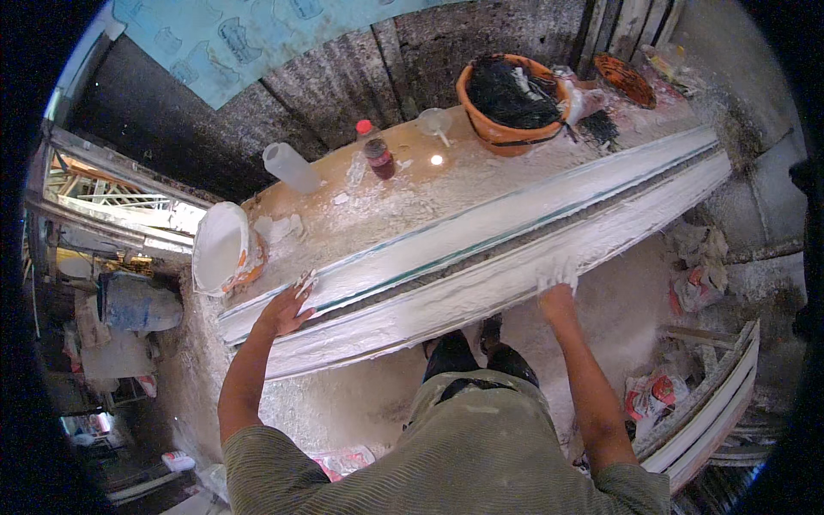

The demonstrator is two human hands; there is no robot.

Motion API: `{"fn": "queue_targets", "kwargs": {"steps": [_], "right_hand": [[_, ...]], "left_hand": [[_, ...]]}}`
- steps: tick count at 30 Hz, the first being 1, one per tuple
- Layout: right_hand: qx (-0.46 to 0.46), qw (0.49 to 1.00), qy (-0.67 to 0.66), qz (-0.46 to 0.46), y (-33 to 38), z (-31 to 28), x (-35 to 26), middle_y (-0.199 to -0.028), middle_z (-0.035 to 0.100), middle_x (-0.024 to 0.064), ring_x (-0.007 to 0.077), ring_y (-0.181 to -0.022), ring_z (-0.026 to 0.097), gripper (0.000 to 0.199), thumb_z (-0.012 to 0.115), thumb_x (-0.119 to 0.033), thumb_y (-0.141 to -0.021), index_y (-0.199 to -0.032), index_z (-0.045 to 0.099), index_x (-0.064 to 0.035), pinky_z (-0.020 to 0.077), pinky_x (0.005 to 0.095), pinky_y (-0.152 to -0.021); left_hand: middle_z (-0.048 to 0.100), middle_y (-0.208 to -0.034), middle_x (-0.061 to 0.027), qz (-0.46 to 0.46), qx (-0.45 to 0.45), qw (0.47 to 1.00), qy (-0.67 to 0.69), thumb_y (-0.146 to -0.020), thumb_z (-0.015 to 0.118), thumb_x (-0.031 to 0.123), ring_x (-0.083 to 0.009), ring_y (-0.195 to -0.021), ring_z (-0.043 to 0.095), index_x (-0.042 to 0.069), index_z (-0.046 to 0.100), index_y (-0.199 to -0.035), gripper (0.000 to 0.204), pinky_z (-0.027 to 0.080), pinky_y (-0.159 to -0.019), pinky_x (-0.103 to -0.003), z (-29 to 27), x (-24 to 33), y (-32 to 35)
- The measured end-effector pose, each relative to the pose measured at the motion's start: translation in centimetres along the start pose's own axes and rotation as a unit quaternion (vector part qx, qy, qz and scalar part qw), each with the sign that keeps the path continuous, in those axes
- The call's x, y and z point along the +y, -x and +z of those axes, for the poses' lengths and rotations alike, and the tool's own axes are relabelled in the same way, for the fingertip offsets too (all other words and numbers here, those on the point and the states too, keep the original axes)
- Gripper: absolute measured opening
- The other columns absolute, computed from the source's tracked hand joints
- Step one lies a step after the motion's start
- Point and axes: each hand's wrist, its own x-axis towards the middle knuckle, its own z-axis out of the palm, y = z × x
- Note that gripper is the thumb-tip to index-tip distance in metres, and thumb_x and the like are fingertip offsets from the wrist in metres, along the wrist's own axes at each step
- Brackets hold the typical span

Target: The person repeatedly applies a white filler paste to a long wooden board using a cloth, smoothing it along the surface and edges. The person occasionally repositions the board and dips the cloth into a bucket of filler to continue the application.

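Observation:
A long white-coated mould (481, 292) runs across the bench's near edge, with a green line and a rough grey groove along its length. Near its left end, my left hand (290, 311) rests on the surface, fingers spread and tips smeared white. My right hand (558, 281) lies on the near white strip, right of the middle. White paste covers its fingers, which look stretched out and blend partly into the wet surface. I see no tool in either hand.
White-crusted bucket (225, 249) at left; translucent container (292, 167), red-capped bottle (378, 154) and funnel-like clear piece (435, 122) behind. An orange basin (502, 137) holds black fibres, near an orange woven lid (625, 80). Long white pieces (708, 412) lean at lower right.

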Motion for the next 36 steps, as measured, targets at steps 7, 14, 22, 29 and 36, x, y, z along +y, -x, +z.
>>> {"fn": "queue_targets", "kwargs": {"steps": [7, 14, 22, 29, 36], "right_hand": [[-0.075, 0.952, -0.092, -0.282, -2.1, -0.1, -25.9, -0.109, 0.064, 0.0312, 0.0433, -0.097, 0.063, 0.061, 0.046, -0.043, -0.096, -0.136, 0.051, 0.0024, 0.0429, 0.0569, -0.096], [-0.327, 0.908, -0.193, -0.175, -0.5, -0.5, -48.8, -0.142, 0.046, 0.0326, 0.0429, -0.131, 0.048, 0.074, 0.039, -0.054, -0.098, -0.131, 0.055, 0.0105, 0.0365, 0.0585, -0.106], [-0.297, 0.951, -0.047, -0.067, -5.6, -5.4, -36.9, -0.138, 0.052, 0.0302, 0.0422, -0.13, 0.05, 0.055, 0.048, -0.035, -0.093, -0.126, 0.061, 0.0065, 0.0403, 0.0544, -0.105], [-0.169, 0.985, 0.02, 0.037, -13.0, -6.3, -19.6, -0.127, 0.062, 0.0247, 0.0409, -0.12, 0.058, 0.042, 0.05, -0.031, -0.092, -0.113, 0.072, -0.0008, 0.0464, 0.0557, -0.099], [-0.043, 0.99, 0.047, 0.124, -19.6, -3.0, -4.7, -0.114, 0.068, 0.0184, 0.0392, -0.11, 0.062, 0.038, 0.049, -0.032, -0.092, -0.104, 0.075, -0.0059, 0.0493, 0.0641, -0.084]], "left_hand": [[0.029, -0.157, -0.0212, 0.018, -0.046, 0.999, -0.011, -0.098, 0.049, 0.05, -0.0403, -0.14, 0.037, 0.005, 0.035, -0.15, 0.071, 0.032, -0.117, -0.045, 0.1, -6.1, 3.2], [0.032, -0.157, -0.0181, 0.11, -0.103, 0.988, -0.017, -0.094, 0.052, 0.055, -0.0382, -0.138, 0.041, 0.011, 0.041, -0.148, 0.07, 0.035, -0.115, -0.044, 1.7, -9.7, 2.9], [0.025, -0.159, -0.0199, 0.133, -0.075, 0.988, 0.03, -0.092, 0.052, 0.061, -0.0426, -0.14, 0.036, 0.012, 0.034, -0.151, 0.079, 0.032, -0.117, -0.047, 2.9, -8.8, 0.3], [0.027, -0.155, -0.0282, 0.197, -0.034, 0.975, 0.093, -0.088, 0.06, 0.058, -0.0473, -0.134, 0.04, 0.001, 0.039, -0.145, 0.083, 0.035, -0.114, -0.049, 1.9, -4.0, -5.5], [0.027, -0.155, -0.0308, 0.31, 0.069, 0.942, 0.109, -0.086, 0.066, 0.051, -0.0474, -0.133, 0.042, -0.005, 0.044, -0.139, 0.08, 0.035, -0.114, -0.047, -0.1, 4.7, -14.8]]}}
